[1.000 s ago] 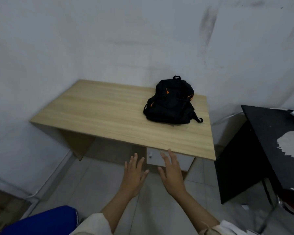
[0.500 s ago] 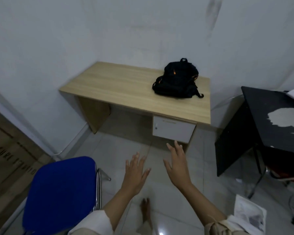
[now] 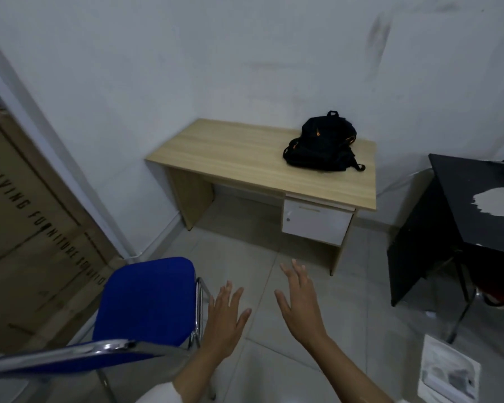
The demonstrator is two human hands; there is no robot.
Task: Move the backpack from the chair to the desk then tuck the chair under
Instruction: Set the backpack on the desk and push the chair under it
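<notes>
Lying on the right end of the light wooden desk surface [image 3: 245, 158], in the upper middle of the frame, is the soft black backpack with little orange zip tags [image 3: 322, 146]. The blue padded chair with shiny metal legs [image 3: 149, 301] stands on the grey tiled floor [image 3: 245, 257] at the lower left, well apart from the surface and not tucked under it. Both grips are flat and released with fingers spread, holding nothing: the left hand [image 3: 224, 318] is just beside the chair's right edge, and the right hand [image 3: 301, 303] hangs over the floor.
</notes>
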